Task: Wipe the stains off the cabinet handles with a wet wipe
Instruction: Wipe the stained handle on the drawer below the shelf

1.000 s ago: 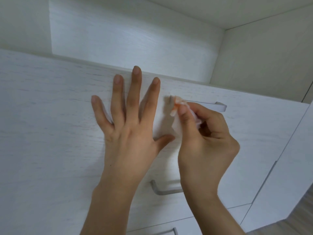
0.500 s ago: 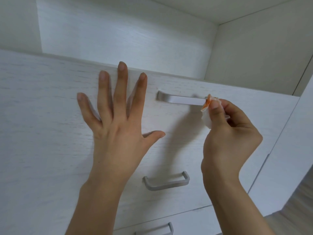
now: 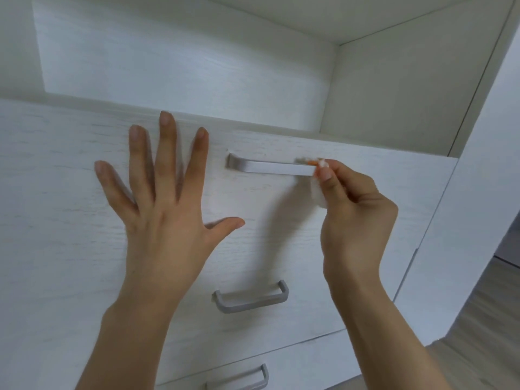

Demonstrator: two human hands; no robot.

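Right hand (image 3: 357,220) pinching orange-stained wet wipe (image 3: 319,192) at handle (image 3: 270,166); left hand (image 3: 166,209) flat, splayed

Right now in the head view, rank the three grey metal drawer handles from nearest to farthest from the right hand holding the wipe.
1. Top grey metal handle: the right hand presses the white wet wipe on its right end.
2. Middle grey metal handle: below, to the left.
3. Bottom grey metal handle: lowest, at the frame edge.

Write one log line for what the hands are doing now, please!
left hand: flat on drawer front | right hand: pinches wet wipe | wipe at right end of top handle
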